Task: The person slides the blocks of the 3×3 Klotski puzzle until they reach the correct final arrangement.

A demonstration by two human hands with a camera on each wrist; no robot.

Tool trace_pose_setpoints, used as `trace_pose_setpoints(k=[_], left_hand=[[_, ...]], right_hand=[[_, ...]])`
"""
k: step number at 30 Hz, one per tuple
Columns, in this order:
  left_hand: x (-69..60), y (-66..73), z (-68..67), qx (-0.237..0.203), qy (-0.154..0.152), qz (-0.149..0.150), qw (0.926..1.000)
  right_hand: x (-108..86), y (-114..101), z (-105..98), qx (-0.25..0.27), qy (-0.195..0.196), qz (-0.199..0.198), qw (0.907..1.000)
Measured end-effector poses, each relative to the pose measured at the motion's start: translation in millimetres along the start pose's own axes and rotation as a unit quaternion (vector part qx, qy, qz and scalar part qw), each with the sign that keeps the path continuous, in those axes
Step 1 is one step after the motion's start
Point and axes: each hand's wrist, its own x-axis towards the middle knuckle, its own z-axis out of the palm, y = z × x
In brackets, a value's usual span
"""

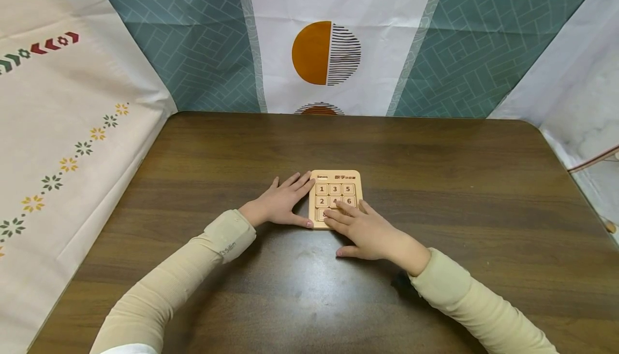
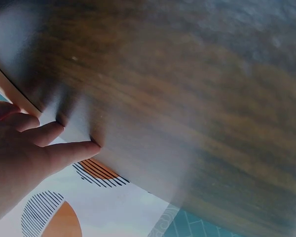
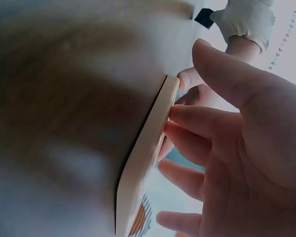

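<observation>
A pale wooden number slide puzzle (image 1: 336, 177) lies flat on the table, its square tiles showing 1, 3, 5 in the top row and 2, 4, 6 below. Along its left side, my left hand (image 1: 279, 203) rests with fingers spread, fingertips at the upper left edge and thumb at the lower left corner. My right hand (image 1: 372, 233) reaches over the lower right part with extended fingers, fingertips touching the tiles. Those fingers hide most of the bottom row. In the right wrist view, the puzzle's side edge (image 3: 143, 148) shows beside the right fingers (image 3: 187, 118), with the thumb held away.
The brown wood-grain table (image 1: 459, 182) extends around the puzzle. Behind it hangs a teal and white cloth (image 1: 387, 48) with orange circles. A cream cloth with printed flowers (image 1: 72, 101) covers the left side. A small dark object (image 1: 402, 283) shows under the right wrist.
</observation>
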Motion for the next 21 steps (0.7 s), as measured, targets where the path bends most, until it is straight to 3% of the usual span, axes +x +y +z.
trace_pose_setpoints(k=[21], left_hand=[[-0.6,0.2,0.3,0.003,0.003,0.0,1.0]], right_hand=[[-20.3,15,2,0.013,0.019,0.003,0.9997]])
